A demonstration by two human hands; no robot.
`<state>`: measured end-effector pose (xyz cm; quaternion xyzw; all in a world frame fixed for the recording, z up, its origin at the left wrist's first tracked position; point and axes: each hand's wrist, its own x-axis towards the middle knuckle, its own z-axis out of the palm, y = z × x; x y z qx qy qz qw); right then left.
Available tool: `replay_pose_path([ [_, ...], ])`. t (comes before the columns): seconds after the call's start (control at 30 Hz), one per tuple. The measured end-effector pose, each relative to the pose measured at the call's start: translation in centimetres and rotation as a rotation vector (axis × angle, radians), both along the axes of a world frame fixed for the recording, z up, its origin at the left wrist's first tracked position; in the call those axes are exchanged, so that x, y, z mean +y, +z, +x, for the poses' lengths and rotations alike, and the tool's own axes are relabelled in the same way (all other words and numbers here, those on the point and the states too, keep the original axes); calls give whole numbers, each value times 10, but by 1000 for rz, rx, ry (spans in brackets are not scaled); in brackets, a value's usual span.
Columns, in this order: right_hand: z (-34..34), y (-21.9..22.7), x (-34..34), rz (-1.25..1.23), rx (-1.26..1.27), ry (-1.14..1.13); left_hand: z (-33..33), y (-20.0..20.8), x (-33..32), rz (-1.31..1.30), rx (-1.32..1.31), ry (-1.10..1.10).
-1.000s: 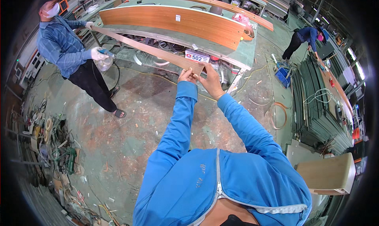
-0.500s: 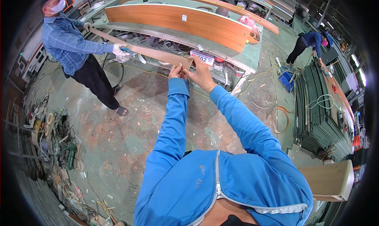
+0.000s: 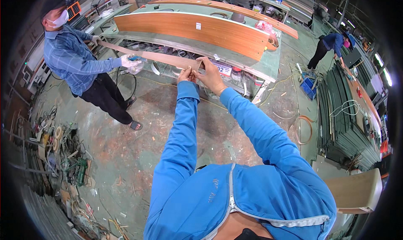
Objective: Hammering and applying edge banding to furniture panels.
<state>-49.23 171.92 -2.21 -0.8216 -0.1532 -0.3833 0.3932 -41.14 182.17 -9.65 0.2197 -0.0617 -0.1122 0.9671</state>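
Observation:
A long narrow wood-grain board (image 3: 168, 58) stretches from a co-worker on the left to my two hands. My left hand (image 3: 187, 75) is closed on the lower corner of its near end. With thumb and fingers my right hand (image 3: 210, 75) grips the same end from the right side. The co-worker's gloved hands hold the board farther along, one of them also round a blue hand tool (image 3: 136, 58). Beyond the board, a wide orange-brown panel (image 3: 193, 28) stands on edge on a green workbench (image 3: 272, 63).
Behind lies another long panel (image 3: 235, 6). To the right are a blue crate (image 3: 308, 88), a coil of edging strip (image 3: 303, 129) and a stack of dark green boards (image 3: 336, 110). Scraps and tools (image 3: 63, 156) litter the floor at left. Another person bends at far right.
My hands and the board's near end have shifted slightly left. The co-worker's tool hand has moved a little along the board. A person's arm shows more at the top.

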Motion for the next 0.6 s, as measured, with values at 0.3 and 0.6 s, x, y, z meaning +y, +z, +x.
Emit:
replay_pose_path([
  [0.3, 8, -11, -10, 117, 80, 59, -7, 0, -10, 15, 84, 11],
  [0.6, 9, -5, -9, 102, 118, 33, 6, -3, -9, 30, 112, 12],
])
